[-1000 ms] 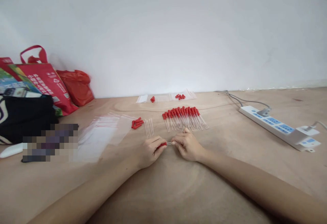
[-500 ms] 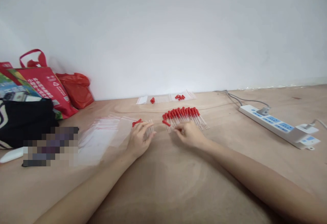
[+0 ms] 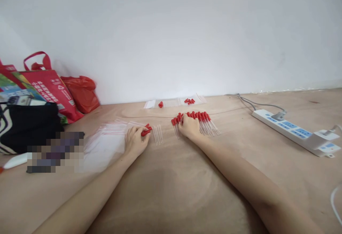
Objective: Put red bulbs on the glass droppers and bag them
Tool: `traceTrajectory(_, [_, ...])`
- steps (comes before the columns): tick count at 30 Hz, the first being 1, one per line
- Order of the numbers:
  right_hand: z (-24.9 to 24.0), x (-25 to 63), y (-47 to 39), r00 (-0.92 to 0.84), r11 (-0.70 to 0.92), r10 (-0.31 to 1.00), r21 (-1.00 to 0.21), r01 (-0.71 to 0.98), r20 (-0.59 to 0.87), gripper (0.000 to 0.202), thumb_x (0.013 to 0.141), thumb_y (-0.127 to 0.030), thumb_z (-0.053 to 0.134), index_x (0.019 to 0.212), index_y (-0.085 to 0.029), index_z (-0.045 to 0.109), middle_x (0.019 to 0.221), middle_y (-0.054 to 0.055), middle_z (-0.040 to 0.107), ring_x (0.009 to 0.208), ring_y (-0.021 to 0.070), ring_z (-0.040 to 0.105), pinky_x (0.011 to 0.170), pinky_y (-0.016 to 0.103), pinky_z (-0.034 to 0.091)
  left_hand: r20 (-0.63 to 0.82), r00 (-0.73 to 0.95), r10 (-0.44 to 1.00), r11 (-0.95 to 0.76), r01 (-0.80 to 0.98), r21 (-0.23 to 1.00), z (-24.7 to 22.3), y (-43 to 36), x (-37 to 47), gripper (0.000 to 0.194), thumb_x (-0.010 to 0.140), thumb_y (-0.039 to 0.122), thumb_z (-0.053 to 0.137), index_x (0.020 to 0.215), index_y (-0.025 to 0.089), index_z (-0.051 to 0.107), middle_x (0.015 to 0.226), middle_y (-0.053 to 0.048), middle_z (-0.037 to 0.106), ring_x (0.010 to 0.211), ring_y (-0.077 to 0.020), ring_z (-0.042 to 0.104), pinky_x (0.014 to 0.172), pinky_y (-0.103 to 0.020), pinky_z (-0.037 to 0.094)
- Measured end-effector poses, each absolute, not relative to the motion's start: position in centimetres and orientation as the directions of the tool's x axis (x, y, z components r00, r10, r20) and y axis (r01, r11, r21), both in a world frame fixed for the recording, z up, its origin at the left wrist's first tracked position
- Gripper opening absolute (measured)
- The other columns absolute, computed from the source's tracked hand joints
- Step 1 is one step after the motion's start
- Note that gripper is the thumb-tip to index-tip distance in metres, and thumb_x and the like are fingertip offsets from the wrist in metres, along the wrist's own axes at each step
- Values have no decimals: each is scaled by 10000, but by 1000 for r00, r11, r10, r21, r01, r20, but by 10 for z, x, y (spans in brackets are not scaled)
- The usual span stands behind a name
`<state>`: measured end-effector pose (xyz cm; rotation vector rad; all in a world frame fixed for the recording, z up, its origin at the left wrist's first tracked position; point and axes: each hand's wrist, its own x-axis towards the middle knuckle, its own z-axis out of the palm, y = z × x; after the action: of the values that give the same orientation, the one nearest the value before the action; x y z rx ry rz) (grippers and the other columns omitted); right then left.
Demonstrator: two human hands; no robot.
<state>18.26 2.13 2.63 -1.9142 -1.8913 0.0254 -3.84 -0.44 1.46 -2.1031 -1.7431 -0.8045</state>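
Note:
A row of thin clear tubes with red caps (image 3: pixel 205 117) lies right of centre on the wooden table. My right hand (image 3: pixel 189 125) rests over the left part of this row, its fingers closed in a pinch; what they grip is hidden. Several thin clear tubes without caps (image 3: pixel 158 135) lie side by side between my hands. To their left, my left hand (image 3: pixel 136 140) has its thumb and fingers closed on a red cap (image 3: pixel 145 133), beside other red caps (image 3: pixel 148 126). Clear plastic bags (image 3: pixel 107 138) are fanned out left of that hand.
Near the wall lie clear bags (image 3: pixel 172 102) with red caps (image 3: pixel 189 101). A white power strip (image 3: pixel 294 130) with grey cables is on the right. At the left are a red shopping bag (image 3: pixel 50 84), a red plastic bag (image 3: pixel 81 93), a black bag (image 3: pixel 29 127) and a blurred item (image 3: pixel 58 152).
My left hand has moved left, off the uncapped tubes, and closed on a red cap. My right hand has moved up and left onto the capped row. The loose capped tube now lies upright in line.

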Motion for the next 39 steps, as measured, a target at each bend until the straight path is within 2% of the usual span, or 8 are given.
traceTrajectory(6, [30,167,11,-65,184,931,-309,933,359,212,793,-267,389,859,-158,558,885,93,640,835,211,578,749,348,288,555,113,824,-239,958,160,11,4,-43,162,731,250,520,861,188,595,825,-49,549,813,-222,514,743,-325,399])
traceTrajectory(9, [31,144,7,-117,210,955,-338,917,274,254,786,-322,401,814,-163,597,845,93,653,820,216,586,753,357,307,542,106,834,-248,949,196,10,6,-44,146,730,237,514,841,164,574,794,-52,536,780,-212,520,731,-316,416])
traceTrajectory(13, [32,119,8,-111,152,985,-357,922,132,340,780,-410,411,802,-151,631,855,133,653,825,241,594,777,393,322,566,104,818,-273,936,223,8,6,-46,94,723,219,516,789,163,553,787,-50,526,755,-197,526,710,-301,434])
traceTrajectory(22, [36,109,8,-107,123,992,-372,920,65,308,764,-342,427,889,-150,634,916,142,647,851,255,590,796,418,317,528,47,848,-237,924,300,4,10,-49,69,711,201,512,759,166,548,784,-44,545,707,-181,544,679,-291,455])
traceTrajectory(27, [30,111,1,-83,148,979,-374,915,186,317,798,-336,384,801,-135,629,829,132,657,779,233,590,801,404,265,503,54,863,-252,908,334,4,9,-50,78,726,195,491,780,162,537,770,-39,566,711,-182,561,665,-280,459])
traceTrajectory(31, [24,116,-10,-110,278,915,-407,870,389,278,804,-338,391,723,-163,591,778,77,653,760,196,568,762,361,237,611,66,789,-284,921,267,9,2,-45,150,766,201,451,880,153,536,798,-58,549,771,-207,547,709,-315,453])
traceTrajectory(35, [17,131,-29,-182,430,833,-407,806,522,218,810,-300,407,711,-162,544,729,41,629,725,159,541,717,322,224,709,149,689,-430,872,235,12,-11,-31,227,827,204,379,985,147,531,865,-72,511,831,-196,528,755,-312,447])
traceTrajectory(39, [6,166,-50,-314,604,752,-414,681,580,173,840,-216,369,775,-159,519,730,23,620,638,119,517,681,287,243,712,252,656,-573,781,251,13,-25,-12,205,845,205,374,949,155,544,848,-59,483,870,-187,509,796,-316,436])
